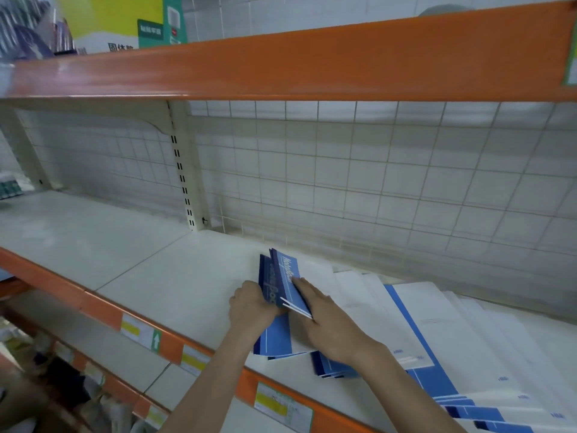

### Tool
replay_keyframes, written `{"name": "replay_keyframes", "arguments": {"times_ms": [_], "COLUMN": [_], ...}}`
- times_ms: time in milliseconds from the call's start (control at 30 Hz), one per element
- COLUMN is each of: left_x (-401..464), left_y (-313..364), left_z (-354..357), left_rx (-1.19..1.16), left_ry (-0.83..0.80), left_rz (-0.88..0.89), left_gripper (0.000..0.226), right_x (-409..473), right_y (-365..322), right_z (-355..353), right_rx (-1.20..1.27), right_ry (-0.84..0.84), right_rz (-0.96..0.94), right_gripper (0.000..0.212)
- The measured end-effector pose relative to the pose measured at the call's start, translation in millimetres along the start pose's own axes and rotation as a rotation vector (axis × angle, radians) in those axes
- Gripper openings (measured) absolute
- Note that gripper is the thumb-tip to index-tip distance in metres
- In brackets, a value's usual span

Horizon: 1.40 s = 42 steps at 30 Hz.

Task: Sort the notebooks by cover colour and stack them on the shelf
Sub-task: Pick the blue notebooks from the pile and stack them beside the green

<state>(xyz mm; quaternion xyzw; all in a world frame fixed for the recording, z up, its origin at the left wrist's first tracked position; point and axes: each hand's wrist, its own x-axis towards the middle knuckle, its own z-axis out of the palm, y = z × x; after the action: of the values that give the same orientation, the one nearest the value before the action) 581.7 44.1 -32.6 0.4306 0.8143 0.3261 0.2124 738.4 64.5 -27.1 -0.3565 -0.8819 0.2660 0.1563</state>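
Note:
Several blue notebooks stand tilted on edge on the white shelf, fanned over a flat blue notebook. My left hand grips their left side with curled fingers. My right hand lies with straight fingers against their right face. To the right, white-covered notebooks overlap in a slanting row, with a white and blue one among them. More blue notebooks lie at the lower right near the shelf's front.
An orange shelf edge runs overhead, with boxes on that upper shelf. A wire grid back panel closes the rear. The orange front rail carries price labels. Goods sit on the lower shelf.

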Motion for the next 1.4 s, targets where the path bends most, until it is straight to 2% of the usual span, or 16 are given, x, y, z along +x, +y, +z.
{"name": "replay_keyframes", "arguments": {"times_ms": [100,167,233,367,433,500,567,633,700,867,967,1033,1133,1233,1300,1400], "left_x": [-4.3,-5.3,-5.1,-10.6,-8.8,-9.2,-6.8,-3.7,-2.7,1.4,4.6,2.5,-4.7,-10.9,-13.1,-16.6], "left_y": [3.7,7.4,12.7,21.5,20.6,19.8,14.3,6.5,4.1,11.5,14.0,16.5,18.3,19.0,19.1,24.2], "left_z": [5.1,3.5,0.6,-1.9,0.0,2.0,5.0,5.8,5.2,6.7,2.2,0.2,4.6,6.1,2.7,-4.6], "left_rx": [-0.184,-0.428,-0.713,-0.898,-0.925,-0.888,-0.504,0.002,0.099,-0.192,-0.611,-0.822,-0.870,-0.857,-0.889,-0.934], "left_ry": [0.060,0.031,-0.097,-0.207,-0.255,-0.279,-0.128,0.151,0.204,0.077,0.003,-0.143,-0.301,-0.268,-0.234,-0.178], "left_rz": [0.099,0.024,-0.066,-0.069,-0.105,-0.112,0.051,0.204,0.180,-0.004,-0.122,-0.142,-0.114,-0.066,-0.029,0.116], "left_gripper": [0.026,0.011,0.023,0.029,0.036,0.040,0.043,0.046,0.049,0.054,0.061,0.044,0.044,0.047,0.041,0.033], "right_x": [-2.5,-4.9,-7.1,-7.9,-7.9,-8.1,-8.5,-9.2,-9.4,-10.8,-11.4,-11.4,-12.3,-17.7,-22.9,-30.1], "right_y": [0.6,1.4,2.5,4.0,6.8,11.6,16.0,18.4,20.0,19.8,22.7,22.5,18.8,16.7,18.0,26.9], "right_z": [-1.8,-3.7,-3.9,-2.8,-2.5,0.4,2.9,3.9,4.8,3.8,1.1,-1.2,-4.0,-13.3,-23.9,-42.5], "right_rx": [0.046,0.087,0.065,0.052,-0.020,-0.117,-0.138,-0.143,-0.150,-0.090,-0.126,-0.120,-0.037,0.124,0.245,0.198], "right_ry": [-0.049,-0.094,-0.128,-0.101,-0.088,-0.059,-0.006,0.009,0.009,0.001,-0.050,-0.076,-0.096,-0.185,-0.067,0.339], "right_rz": [-0.007,0.006,0.001,-0.015,-0.018,-0.028,-0.019,-0.001,0.004,-0.003,-0.013,-0.022,-0.045,0.023,0.119,0.280], "right_gripper": [0.058,0.066,0.076,0.100,0.105,0.095,0.075,0.067,0.066,0.066,0.060,0.062,0.075,0.099,0.097,0.070]}}
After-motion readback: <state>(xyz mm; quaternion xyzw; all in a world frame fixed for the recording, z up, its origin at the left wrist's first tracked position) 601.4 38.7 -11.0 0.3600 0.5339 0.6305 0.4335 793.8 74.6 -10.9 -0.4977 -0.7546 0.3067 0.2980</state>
